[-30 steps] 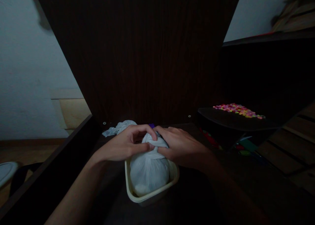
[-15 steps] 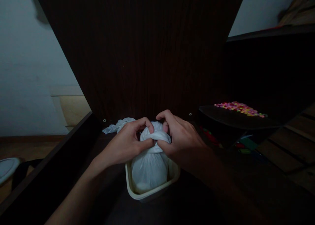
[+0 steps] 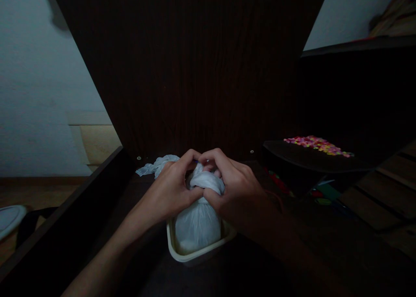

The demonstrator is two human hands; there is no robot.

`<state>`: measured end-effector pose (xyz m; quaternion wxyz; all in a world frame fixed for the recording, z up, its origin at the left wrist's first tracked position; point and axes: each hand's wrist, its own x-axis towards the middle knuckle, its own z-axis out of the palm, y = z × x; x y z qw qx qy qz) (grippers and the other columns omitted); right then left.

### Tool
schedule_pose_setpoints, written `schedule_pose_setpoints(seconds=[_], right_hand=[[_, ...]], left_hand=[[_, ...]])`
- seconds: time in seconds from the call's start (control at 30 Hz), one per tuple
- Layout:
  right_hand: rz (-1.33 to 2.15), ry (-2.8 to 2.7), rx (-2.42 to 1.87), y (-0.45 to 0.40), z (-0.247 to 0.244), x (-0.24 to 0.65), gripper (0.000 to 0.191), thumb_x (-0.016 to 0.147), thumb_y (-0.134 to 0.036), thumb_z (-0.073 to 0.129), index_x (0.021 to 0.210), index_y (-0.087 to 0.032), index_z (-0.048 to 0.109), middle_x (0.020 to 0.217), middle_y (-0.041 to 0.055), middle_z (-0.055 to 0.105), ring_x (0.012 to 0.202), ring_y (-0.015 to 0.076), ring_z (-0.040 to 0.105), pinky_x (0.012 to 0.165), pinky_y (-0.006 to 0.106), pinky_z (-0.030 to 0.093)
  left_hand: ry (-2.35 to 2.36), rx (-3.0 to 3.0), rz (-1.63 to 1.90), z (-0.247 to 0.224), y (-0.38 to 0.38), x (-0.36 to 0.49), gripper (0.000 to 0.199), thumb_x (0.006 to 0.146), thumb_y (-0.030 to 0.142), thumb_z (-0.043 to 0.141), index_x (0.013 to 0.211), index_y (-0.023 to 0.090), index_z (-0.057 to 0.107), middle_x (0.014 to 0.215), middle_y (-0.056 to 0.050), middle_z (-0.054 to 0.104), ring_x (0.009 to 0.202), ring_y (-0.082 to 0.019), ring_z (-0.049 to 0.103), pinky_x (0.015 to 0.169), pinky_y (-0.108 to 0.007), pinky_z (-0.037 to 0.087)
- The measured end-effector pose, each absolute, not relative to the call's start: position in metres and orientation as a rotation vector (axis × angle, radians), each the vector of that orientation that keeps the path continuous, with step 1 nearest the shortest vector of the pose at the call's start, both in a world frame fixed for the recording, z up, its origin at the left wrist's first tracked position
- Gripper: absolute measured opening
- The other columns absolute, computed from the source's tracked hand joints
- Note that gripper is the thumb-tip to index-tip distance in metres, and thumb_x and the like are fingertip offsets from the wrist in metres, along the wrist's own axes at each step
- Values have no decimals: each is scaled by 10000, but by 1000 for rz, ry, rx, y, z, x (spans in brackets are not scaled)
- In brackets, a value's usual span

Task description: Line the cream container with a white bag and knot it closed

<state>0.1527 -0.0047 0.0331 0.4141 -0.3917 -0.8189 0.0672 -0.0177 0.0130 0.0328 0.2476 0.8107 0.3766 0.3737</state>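
A full white plastic bag [image 3: 198, 225] sits in a cream-coloured rectangular tub [image 3: 180, 258], its neck twisted into a knot-like coil. My left hand [image 3: 177, 186] grips the coil from the left, thumb at the front and fingers curled behind. From the other side, my right hand [image 3: 235, 186] grips the same neck, its thumb close to the left thumb. Both hands' fingertips meet at the back of the bag and are partly hidden. What the bag contains cannot be made out.
Crumpled white plastic [image 3: 157, 166] lies behind my left hand. A tall dark wooden panel [image 3: 195, 80] rises at the back. Small pink and yellow pieces [image 3: 318, 145] lie on a dark shelf [image 3: 292, 156] at right. A low dark side board [image 3: 74, 203] runs along the left.
The fingers of both hands have moved together behind the bag's neck, and the index fingers now nearly touch. The tub stays in place.
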Motion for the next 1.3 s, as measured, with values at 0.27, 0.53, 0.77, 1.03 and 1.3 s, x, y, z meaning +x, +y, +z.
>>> schedule_pose_setpoints(seconds=[0.27, 0.53, 0.77, 1.03, 1.3], right_hand=[[145, -2062, -912, -7, 33, 152, 448, 709, 13, 537, 1088, -223, 583, 1006, -6, 719, 921, 175, 680, 812, 273, 467], [161, -2090, -1044, -4, 31, 153, 572, 707, -35, 501, 1243, -233, 526, 1146, 50, 601, 968, 219, 615, 826, 353, 484], [315, -2131, -1165, 3, 31, 152, 570, 736, -109, 531, 1290, -217, 448, 1244, 98, 570, 1087, 274, 602, 909, 417, 491], [474, -2187, -1032, 11, 32, 158, 567, 739, -47, 501, 1273, -217, 417, 1144, 84, 658, 1003, 246, 638, 848, 376, 485], [445, -2134, -938, 15, 30, 159, 532, 725, -14, 481, 1210, -227, 432, 1119, 68, 630, 993, 215, 621, 854, 356, 479]], left_hand=[[833, 1999, 1055, 27, 17, -20, 352, 717, 53, 722, 997, 205, 572, 908, 38, 668, 845, -160, 675, 723, -239, 503], [1021, 2076, 1136, 32, 12, -15, 323, 783, 70, 585, 1082, 190, 587, 954, -1, 721, 823, -167, 689, 646, -239, 448], [991, 1934, 1204, 31, 11, -14, 429, 767, 90, 628, 1168, 201, 524, 852, 14, 698, 768, -161, 654, 637, -235, 451], [849, 1751, 1072, 31, 15, -19, 447, 788, 86, 640, 1178, 209, 460, 862, 20, 661, 722, -123, 584, 613, -212, 436], [808, 1689, 998, 34, 14, -25, 475, 800, 126, 672, 1215, 207, 457, 962, -19, 657, 795, -148, 626, 634, -226, 467]])
